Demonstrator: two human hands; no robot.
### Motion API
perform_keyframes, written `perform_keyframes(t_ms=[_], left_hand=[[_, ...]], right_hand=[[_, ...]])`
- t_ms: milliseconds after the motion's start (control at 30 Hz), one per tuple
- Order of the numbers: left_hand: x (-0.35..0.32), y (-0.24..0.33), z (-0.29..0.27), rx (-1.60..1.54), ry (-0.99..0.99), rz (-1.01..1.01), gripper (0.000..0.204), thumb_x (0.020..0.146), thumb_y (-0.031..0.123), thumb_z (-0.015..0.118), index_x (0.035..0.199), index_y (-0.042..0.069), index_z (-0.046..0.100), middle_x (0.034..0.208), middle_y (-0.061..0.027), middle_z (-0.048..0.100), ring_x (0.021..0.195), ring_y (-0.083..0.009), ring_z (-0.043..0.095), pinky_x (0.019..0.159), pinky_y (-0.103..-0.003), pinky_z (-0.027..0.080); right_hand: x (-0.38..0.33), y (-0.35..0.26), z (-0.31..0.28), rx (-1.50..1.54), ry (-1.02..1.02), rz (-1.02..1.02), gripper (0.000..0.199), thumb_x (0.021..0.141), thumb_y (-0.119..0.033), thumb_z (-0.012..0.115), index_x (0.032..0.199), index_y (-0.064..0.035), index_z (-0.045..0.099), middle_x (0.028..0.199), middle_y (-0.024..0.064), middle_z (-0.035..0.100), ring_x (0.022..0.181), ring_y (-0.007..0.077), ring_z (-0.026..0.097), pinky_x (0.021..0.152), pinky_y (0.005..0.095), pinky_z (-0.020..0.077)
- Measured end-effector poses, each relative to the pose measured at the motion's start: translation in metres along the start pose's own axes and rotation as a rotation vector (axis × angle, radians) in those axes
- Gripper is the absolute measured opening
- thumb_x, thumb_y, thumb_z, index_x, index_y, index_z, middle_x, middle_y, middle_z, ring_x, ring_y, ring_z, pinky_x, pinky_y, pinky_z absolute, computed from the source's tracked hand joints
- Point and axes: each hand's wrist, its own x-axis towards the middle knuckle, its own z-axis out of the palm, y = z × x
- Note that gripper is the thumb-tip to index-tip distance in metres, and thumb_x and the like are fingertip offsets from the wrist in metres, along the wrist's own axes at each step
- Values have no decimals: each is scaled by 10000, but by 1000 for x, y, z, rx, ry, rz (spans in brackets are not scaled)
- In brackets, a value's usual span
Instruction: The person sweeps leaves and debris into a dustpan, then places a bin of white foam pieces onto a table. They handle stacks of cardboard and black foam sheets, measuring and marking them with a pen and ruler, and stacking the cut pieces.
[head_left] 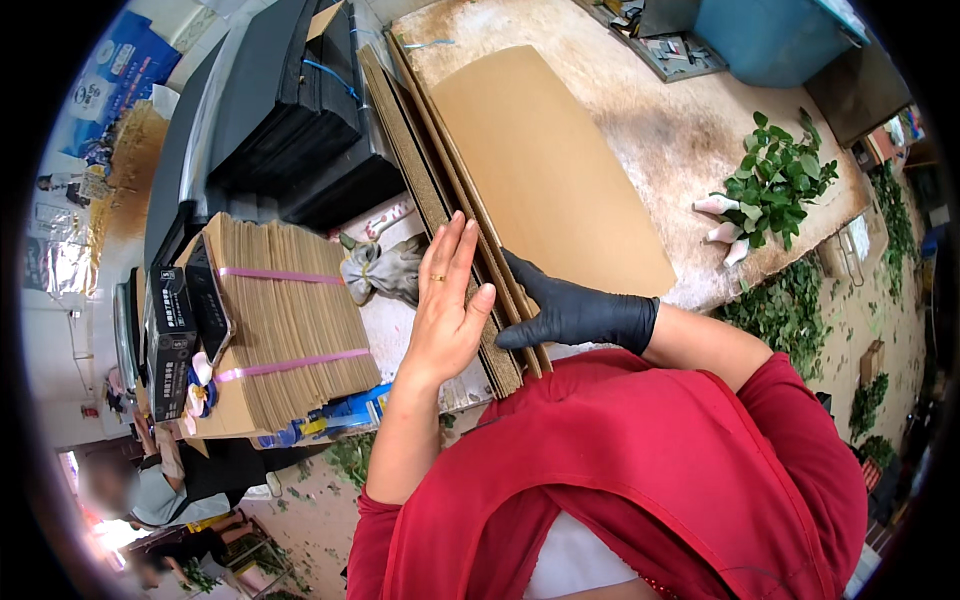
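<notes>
The corrugated cardboard boards (445, 150) stand on edge as a long, narrow group at the near side of the desk (690, 150), between a strapped cardboard stack (290, 290) and a flat brown sheet (550, 170). Their near ends reach the person's front. The bare left hand (450, 310) is open, its fingers straight and together, laid along the left of the group. The black-gloved right hand (580, 310) is on the right, its thumb over the upper edges; its other fingers are mostly hidden, so how firmly it grips cannot be told.

The boards look light for their length and stiff along it, but likely to bow or splay if held at one end only. Dry card should give decent friction, while the corrugated edges would probably dent under a hard pinch. Flat, even pressure on both outer faces, well toward the middle, seems the safest hold.
</notes>
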Motion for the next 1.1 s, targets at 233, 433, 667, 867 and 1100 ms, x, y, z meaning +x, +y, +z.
perform_keyframes(t_ms=[233,433,667,867,1100], left_hand=[[-1,-2,1,-19,25,9,621,957,354,439,1461,50,241,1513,-146,242,1407,-318,187,1134,-424,132],[-3,-3,-1,-19,26,3,620,957,357,437,1462,56,239,1514,-143,238,1405,-325,186,1134,-425,134],[-7,-4,1,-52,73,-24,680,929,355,486,1471,58,202,1524,-169,189,1405,-341,174,1132,-431,136],[-9,0,3,-51,127,-53,736,891,290,568,1471,54,183,1532,-206,116,1417,-350,133,1132,-437,142],[-12,9,10,-72,248,-145,561,828,267,658,1302,20,490,1422,-182,396,1361,-367,288,1103,-446,239]], right_hand=[[-1,-9,0,-17,-10,32,1197,692,-569,736,1474,-6,26,1505,266,138,1413,343,144,1127,389,206],[1,-2,0,33,-22,24,1174,702,-530,744,1479,-24,24,1486,279,188,1396,359,197,1116,393,233],[2,11,-2,94,0,-23,1163,693,-514,754,1475,-7,57,1473,286,221,1396,351,202,1112,379,234],[-12,17,-17,-9,123,-194,1043,709,-461,736,1443,33,184,1429,284,310,1355,323,288,1094,357,249],[-43,32,-54,396,99,94,912,744,-153,668,1461,5,127,1313,253,466,1186,284,488,947,343,404]])
